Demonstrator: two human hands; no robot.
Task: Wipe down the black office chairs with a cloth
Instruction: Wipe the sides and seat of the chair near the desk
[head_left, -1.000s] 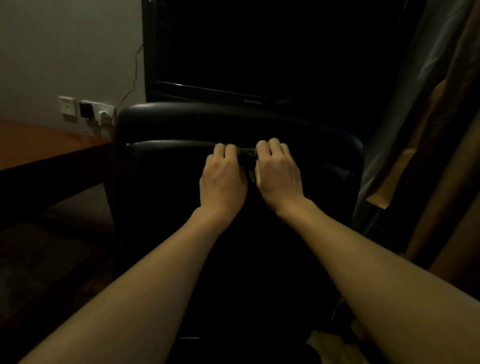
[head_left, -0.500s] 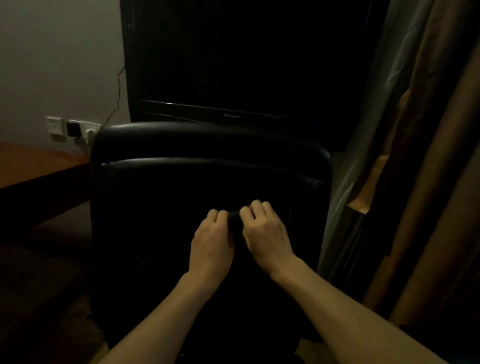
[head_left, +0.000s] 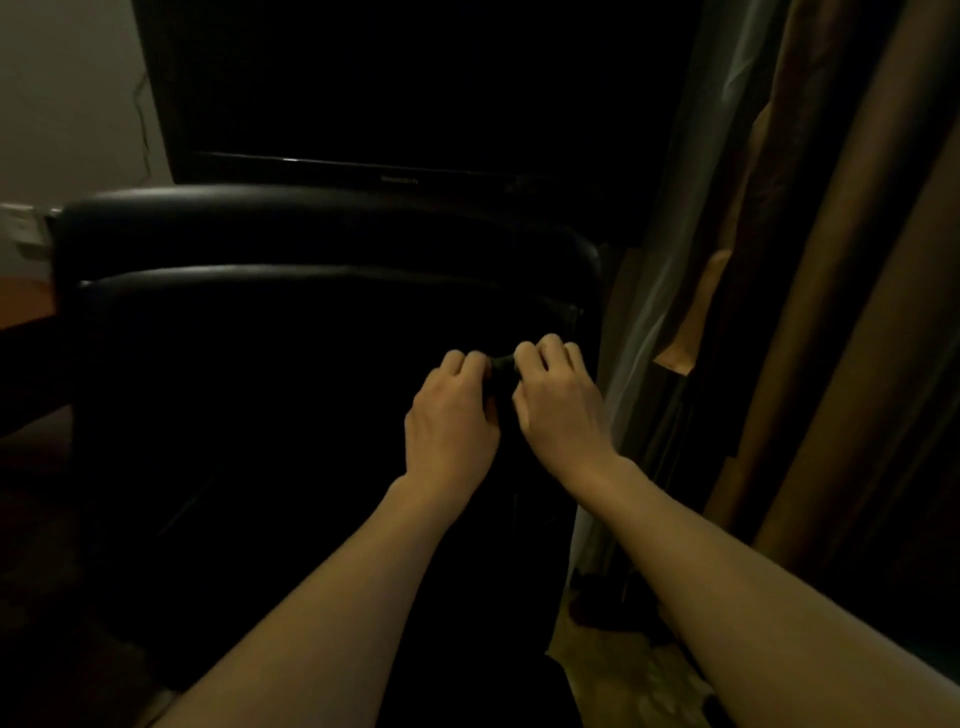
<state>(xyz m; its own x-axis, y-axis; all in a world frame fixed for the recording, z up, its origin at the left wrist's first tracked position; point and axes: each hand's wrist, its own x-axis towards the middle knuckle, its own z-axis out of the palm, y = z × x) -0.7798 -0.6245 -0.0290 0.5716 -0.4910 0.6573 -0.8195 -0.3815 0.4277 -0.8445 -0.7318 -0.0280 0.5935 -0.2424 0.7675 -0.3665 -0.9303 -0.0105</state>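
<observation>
A dark cloth (head_left: 500, 364) is being gripped by the left hand (head_left: 451, 415) and right hand (head_left: 558, 410), fingers curled, against the black chair's (head_left: 260, 395) backrest near its right edge.

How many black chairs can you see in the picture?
1. The black chair stands right in front of the person, its backrest filling the middle, with both hands on it near its right edge. The room is very dark, so others may be hidden.
</observation>
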